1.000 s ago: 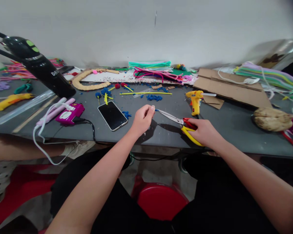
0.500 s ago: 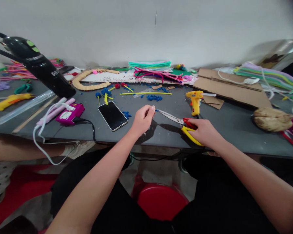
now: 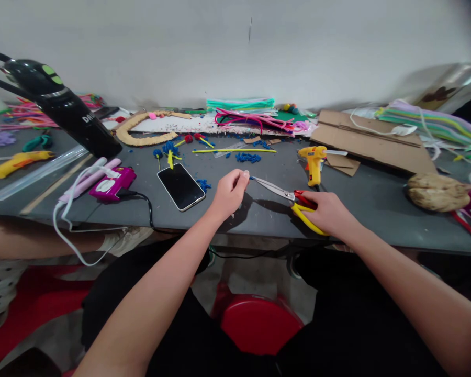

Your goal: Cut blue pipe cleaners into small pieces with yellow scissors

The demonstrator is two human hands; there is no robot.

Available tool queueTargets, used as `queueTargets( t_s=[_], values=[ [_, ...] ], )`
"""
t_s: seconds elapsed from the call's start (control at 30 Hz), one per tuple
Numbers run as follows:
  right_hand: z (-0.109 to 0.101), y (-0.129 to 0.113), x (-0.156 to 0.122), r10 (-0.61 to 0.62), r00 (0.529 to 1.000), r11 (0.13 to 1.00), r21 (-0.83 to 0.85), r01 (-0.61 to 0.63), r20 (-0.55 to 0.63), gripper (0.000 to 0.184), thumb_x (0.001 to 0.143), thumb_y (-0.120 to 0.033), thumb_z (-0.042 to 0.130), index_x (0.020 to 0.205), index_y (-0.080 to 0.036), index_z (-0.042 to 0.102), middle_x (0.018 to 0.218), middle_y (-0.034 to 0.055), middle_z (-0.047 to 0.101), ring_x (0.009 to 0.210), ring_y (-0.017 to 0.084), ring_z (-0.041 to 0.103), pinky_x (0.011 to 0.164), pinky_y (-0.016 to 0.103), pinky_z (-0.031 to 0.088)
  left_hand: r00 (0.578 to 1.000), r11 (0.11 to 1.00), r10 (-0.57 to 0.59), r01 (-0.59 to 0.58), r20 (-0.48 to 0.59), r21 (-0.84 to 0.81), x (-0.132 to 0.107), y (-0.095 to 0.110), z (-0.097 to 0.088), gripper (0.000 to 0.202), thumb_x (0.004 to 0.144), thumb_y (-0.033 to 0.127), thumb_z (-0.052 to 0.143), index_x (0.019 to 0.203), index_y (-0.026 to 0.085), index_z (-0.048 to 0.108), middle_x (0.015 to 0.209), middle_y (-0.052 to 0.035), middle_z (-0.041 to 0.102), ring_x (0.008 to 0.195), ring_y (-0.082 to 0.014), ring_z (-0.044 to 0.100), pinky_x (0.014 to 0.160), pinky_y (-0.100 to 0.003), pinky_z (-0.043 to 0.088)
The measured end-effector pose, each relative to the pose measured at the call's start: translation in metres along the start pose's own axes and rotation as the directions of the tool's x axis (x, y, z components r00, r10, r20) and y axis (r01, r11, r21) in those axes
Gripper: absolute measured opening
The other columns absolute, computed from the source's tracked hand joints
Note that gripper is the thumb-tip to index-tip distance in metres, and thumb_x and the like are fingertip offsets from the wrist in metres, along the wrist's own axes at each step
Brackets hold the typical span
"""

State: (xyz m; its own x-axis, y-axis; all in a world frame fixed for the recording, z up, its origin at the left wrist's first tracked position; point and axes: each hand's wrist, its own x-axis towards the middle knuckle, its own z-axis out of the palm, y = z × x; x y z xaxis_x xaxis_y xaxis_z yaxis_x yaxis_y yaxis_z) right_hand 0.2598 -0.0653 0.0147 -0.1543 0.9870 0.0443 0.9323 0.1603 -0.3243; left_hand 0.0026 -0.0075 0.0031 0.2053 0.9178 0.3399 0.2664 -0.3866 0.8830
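My right hand (image 3: 326,211) grips the red and yellow handles of a pair of scissors (image 3: 288,200), whose metal blades point left over the grey table (image 3: 259,209). My left hand (image 3: 228,191) is closed in a pinch at the blade tips, holding a small blue piece that I can barely make out. A black phone (image 3: 181,186) lies face up just left of my left hand. Blue scraps (image 3: 247,156) are scattered behind the hands.
A yellow glue gun (image 3: 314,161) stands behind the scissors. Cardboard sheets (image 3: 367,141) lie at the back right, a brown lump (image 3: 438,191) far right. A magenta device (image 3: 112,184) with cables and a black lamp (image 3: 60,107) are at the left. Pipe cleaners (image 3: 255,120) line the wall. Another person's arm (image 3: 31,243) shows lower left.
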Motion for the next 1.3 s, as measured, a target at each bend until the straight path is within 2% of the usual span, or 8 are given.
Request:
queueTargets(
  t_s=[0.5,0.7,0.87,0.97,1.17,1.3],
  values=[
    [0.0013,0.0012,0.0018,0.008,1.000,1.000,0.014,-0.008,-0.001,0.027,0.074,-0.032,0.056,0.088,-0.016,0.073,0.080,0.0083,0.072,0.065,0.020,0.058,0.058,0.029,0.038,1.000,1.000,0.006,-0.006,-0.003,0.000,-0.0003,0.0025,-0.0006,0.041,0.096,0.047,0.043,0.067,0.019,0.047,0.059,0.0010,0.047,0.057,-0.0121,0.043,0.058,-0.028,0.035],
    [0.0005,-0.0010,0.0021,0.035,0.999,0.999,0.023,-0.035,-0.012,0.023,0.073,-0.031,0.057,0.082,-0.016,0.072,0.075,0.0073,0.069,0.065,0.019,0.057,0.059,0.029,0.037,1.000,1.000,-0.009,0.009,0.001,-0.011,0.0005,0.0021,-0.0002,0.040,0.096,0.047,0.044,0.068,0.018,0.048,0.060,0.0009,0.047,0.056,-0.0118,0.044,0.057,-0.027,0.035],
    [-0.0026,-0.0037,-0.0012,0.030,0.999,0.999,0.035,-0.029,-0.028,0.024,0.077,-0.041,0.059,0.069,-0.018,0.061,0.061,0.0018,0.059,0.055,0.014,0.044,0.054,0.028,0.033,0.999,0.999,-0.028,0.028,-0.015,-0.025,0.0008,0.0036,0.0003,0.039,0.095,0.047,0.045,0.068,0.018,0.049,0.060,0.0009,0.048,0.057,-0.0118,0.045,0.057,-0.027,0.036],
    [-0.0019,-0.0029,-0.0016,0.000,1.000,1.000,0.024,0.001,-0.029,0.025,0.077,-0.042,0.058,0.067,-0.019,0.058,0.060,0.0014,0.057,0.054,0.013,0.041,0.053,0.027,0.032,1.000,0.999,-0.026,0.025,-0.015,-0.026,0.0006,0.0039,0.0001,0.039,0.095,0.047,0.046,0.069,0.018,0.050,0.060,0.0007,0.048,0.057,-0.0120,0.044,0.057,-0.027,0.036],
    [0.0018,0.0001,0.0002,-0.014,1.000,0.999,0.028,0.015,-0.027,0.020,0.075,-0.037,0.057,0.073,-0.018,0.064,0.064,0.0035,0.062,0.056,0.015,0.046,0.055,0.028,0.035,1.000,1.000,-0.019,0.019,-0.013,-0.021,0.0002,0.0015,0.0004,0.040,0.094,0.049,0.045,0.070,0.019,0.050,0.060,0.0006,0.048,0.057,-0.0123,0.044,0.057,-0.027,0.035],
    [0.0012,-0.0002,0.0011,0.002,1.000,1.000,0.027,-0.002,-0.017,0.023,0.074,-0.035,0.057,0.080,-0.017,0.069,0.069,0.0057,0.066,0.060,0.017,0.053,0.057,0.028,0.036,1.000,1.000,-0.022,0.022,-0.008,-0.018,0.0002,0.0020,0.0006,0.039,0.094,0.048,0.046,0.070,0.019,0.050,0.060,0.0007,0.048,0.056,-0.0121,0.044,0.056,-0.026,0.035]
  ],
)
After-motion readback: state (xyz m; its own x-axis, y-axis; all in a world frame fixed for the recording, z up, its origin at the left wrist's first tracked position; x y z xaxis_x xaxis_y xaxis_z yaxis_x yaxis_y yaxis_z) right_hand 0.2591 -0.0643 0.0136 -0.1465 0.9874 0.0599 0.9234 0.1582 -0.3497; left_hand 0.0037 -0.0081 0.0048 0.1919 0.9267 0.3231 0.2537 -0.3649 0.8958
